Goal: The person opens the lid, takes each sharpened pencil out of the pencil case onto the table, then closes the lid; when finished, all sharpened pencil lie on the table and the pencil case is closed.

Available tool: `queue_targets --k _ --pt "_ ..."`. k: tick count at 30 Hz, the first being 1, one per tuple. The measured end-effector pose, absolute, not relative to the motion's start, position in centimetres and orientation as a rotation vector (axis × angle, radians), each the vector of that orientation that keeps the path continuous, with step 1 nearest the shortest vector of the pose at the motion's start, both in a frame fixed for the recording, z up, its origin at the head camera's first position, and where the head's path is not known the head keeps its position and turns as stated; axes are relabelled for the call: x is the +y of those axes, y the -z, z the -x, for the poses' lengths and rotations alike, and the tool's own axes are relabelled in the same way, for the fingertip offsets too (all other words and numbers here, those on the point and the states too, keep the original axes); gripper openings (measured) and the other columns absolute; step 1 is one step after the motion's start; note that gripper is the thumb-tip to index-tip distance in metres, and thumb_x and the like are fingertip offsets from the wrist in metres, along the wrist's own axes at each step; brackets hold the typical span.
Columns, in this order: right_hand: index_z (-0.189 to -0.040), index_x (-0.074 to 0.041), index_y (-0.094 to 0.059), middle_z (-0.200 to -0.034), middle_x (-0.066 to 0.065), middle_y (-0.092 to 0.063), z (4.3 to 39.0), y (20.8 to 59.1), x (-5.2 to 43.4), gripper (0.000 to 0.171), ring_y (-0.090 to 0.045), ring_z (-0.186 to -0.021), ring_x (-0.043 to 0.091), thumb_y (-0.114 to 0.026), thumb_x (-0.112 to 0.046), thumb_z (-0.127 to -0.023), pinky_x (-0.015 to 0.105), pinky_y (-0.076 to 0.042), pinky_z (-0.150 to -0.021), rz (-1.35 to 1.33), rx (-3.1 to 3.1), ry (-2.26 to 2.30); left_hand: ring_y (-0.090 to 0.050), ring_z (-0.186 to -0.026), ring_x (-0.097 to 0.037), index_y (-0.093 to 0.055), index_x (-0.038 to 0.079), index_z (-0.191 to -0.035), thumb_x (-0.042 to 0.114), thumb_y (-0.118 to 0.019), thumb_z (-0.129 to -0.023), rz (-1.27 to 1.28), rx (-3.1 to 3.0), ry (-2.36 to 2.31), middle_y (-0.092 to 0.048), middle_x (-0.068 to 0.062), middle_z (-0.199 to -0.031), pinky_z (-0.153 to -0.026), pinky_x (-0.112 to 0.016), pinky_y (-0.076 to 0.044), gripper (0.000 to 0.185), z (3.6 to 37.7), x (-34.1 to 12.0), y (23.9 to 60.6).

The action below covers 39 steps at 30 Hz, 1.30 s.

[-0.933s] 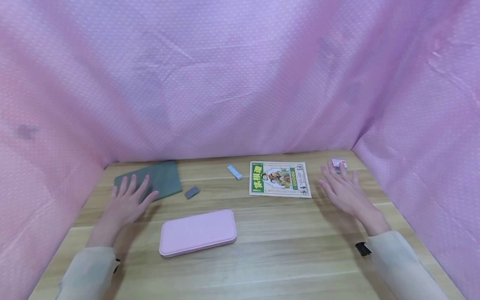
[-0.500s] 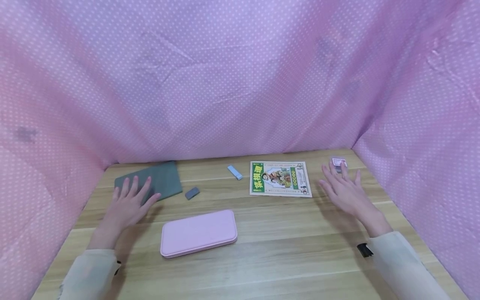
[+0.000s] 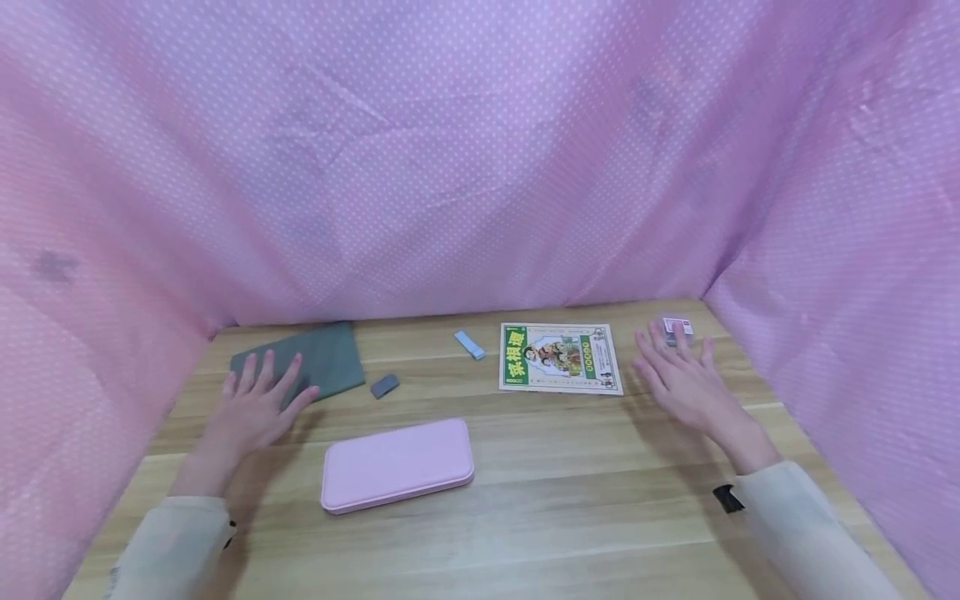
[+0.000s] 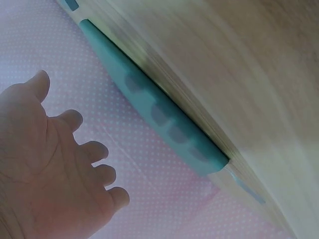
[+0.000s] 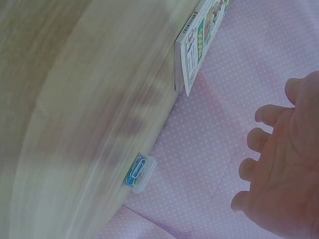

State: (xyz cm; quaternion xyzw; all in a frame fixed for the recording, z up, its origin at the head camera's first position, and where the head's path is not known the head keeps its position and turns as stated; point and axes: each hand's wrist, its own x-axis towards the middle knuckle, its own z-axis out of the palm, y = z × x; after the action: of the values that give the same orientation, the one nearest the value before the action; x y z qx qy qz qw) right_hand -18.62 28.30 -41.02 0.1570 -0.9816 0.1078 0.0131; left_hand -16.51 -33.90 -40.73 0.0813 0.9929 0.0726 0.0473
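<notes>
My left hand (image 3: 251,412) hovers with spread fingers over a dark green notebook (image 3: 330,358), covering part of it in the head view. In the left wrist view, finger shadows fall on the green cover (image 4: 149,102), and a gap shows between it and the palm (image 4: 45,169). On the other side, my right hand (image 3: 686,392) is held in the air, fingers spread and holding nothing. Its fingertips overlap a small clear box of paper clips (image 3: 678,327) in the head view; the right wrist view shows blue and white paper clips (image 5: 136,171) inside.
A green and white illustrated book (image 3: 558,358) lies left of my right hand. A pink zipped case (image 3: 397,467) is at centre left, with a small dark grey block (image 3: 385,385) behind it. Farther back is a slim light-blue stick (image 3: 469,345). Pink dotted cloth (image 3: 465,167) encloses the table.
Both hands stay in nearly the same pose, with the right hand drifting slightly left. The things on the table have not moved.
</notes>
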Motion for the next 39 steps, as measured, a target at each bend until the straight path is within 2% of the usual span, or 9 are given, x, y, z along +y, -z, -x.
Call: queue_targets --k 5,11,18,22,26,31,34,39 --pt "-0.161 -0.005 -0.020 -0.165 0.020 -0.006 18.7 40.7 28.2 0.067 0.010 -0.148 0.047 -0.021 -0.048 -0.110 0.068 0.024 -0.111 -0.499 -3.059 -0.315 0.003 -0.144 -0.060 -0.017 0.004 -0.162 0.062 -0.029 -0.105 -0.236 3.035 -0.224 -0.005 -0.041 -0.158 -0.115 -0.076 0.001 0.082 16.4 -33.7 40.9" --pt "-0.161 -0.006 -0.021 -0.164 0.021 -0.012 18.2 40.7 28.1 0.066 0.005 -0.149 0.047 -0.024 -0.049 -0.110 0.071 0.028 -0.106 -0.514 -3.067 -0.268 0.000 -0.144 -0.061 -0.020 0.003 -0.161 0.060 -0.029 -0.106 -0.255 3.033 -0.171 -0.006 -0.041 -0.158 -0.115 -0.076 0.000 0.079 15.9 -33.3 41.1" --pt "-0.161 -0.009 -0.024 -0.164 0.018 -0.020 17.3 39.4 25.9 0.063 0.001 -0.151 0.045 -0.030 -0.046 -0.110 0.065 0.032 -0.106 -0.617 -3.010 -0.205 0.003 -0.146 -0.056 -0.021 0.003 -0.161 0.057 -0.030 -0.107 -0.348 3.061 -0.097 -0.005 -0.040 -0.159 -0.117 -0.075 0.002 0.077 15.3 -32.9 38.9" --pt "-0.161 -0.013 -0.027 -0.165 0.014 -0.020 17.0 38.8 23.2 0.064 -0.001 -0.151 0.044 -0.035 -0.050 -0.109 0.065 0.028 -0.111 -0.756 -2.935 -0.177 0.002 -0.149 -0.051 -0.023 0.004 -0.161 0.054 -0.034 -0.108 -0.445 3.079 -0.101 -0.007 -0.036 -0.161 -0.119 -0.071 0.001 0.074 14.3 -31.7 38.5" --pt "-0.161 -0.016 -0.029 -0.167 0.009 -0.015 16.5 38.8 19.9 0.066 0.001 -0.152 0.039 -0.040 -0.052 -0.107 0.066 0.018 -0.117 -0.954 -2.865 -0.203 -0.001 -0.150 -0.048 -0.022 0.008 -0.162 0.050 -0.037 -0.108 -0.570 3.050 -0.195 -0.006 -0.030 -0.163 -0.120 -0.069 -0.001 0.069 12.8 -30.4 39.7" --pt "-0.159 -0.013 -0.032 -0.168 0.004 -0.011 15.9 39.3 16.1 0.067 0.002 -0.153 0.033 -0.042 -0.052 -0.106 0.063 0.007 -0.122 -1.173 -2.792 -0.244 -0.010 -0.151 -0.045 -0.034 0.010 -0.159 0.046 -0.045 -0.107 -0.769 3.013 -0.245 -0.013 -0.025 -0.164 -0.123 -0.064 -0.010 0.064 10.8 -28.9 41.4" --pt "-0.160 -0.013 -0.029 -0.168 0.003 -0.010 15.7 39.9 14.1 0.066 0.002 -0.154 0.029 -0.038 -0.052 -0.107 0.059 0.006 -0.124 -1.289 -2.765 -0.263 -0.017 -0.150 -0.044 -0.042 0.009 -0.155 0.044 -0.050 -0.106 -0.884 3.023 -0.239 -0.022 -0.024 -0.163 -0.121 -0.064 -0.019 0.061 10.2 -28.3 42.1" --pt "-0.162 -0.011 -0.020 -0.167 0.005 -0.005 15.6 40.7 11.3 0.070 0.004 -0.153 0.025 -0.028 -0.055 -0.108 0.054 0.001 -0.126 -1.465 -2.787 -0.275 -0.020 -0.149 -0.042 -0.041 0.012 -0.156 0.050 -0.054 -0.103 -0.928 2.993 -0.282 -0.022 -0.021 -0.163 -0.123 -0.059 -0.020 0.067 9.3 -28.1 43.0"
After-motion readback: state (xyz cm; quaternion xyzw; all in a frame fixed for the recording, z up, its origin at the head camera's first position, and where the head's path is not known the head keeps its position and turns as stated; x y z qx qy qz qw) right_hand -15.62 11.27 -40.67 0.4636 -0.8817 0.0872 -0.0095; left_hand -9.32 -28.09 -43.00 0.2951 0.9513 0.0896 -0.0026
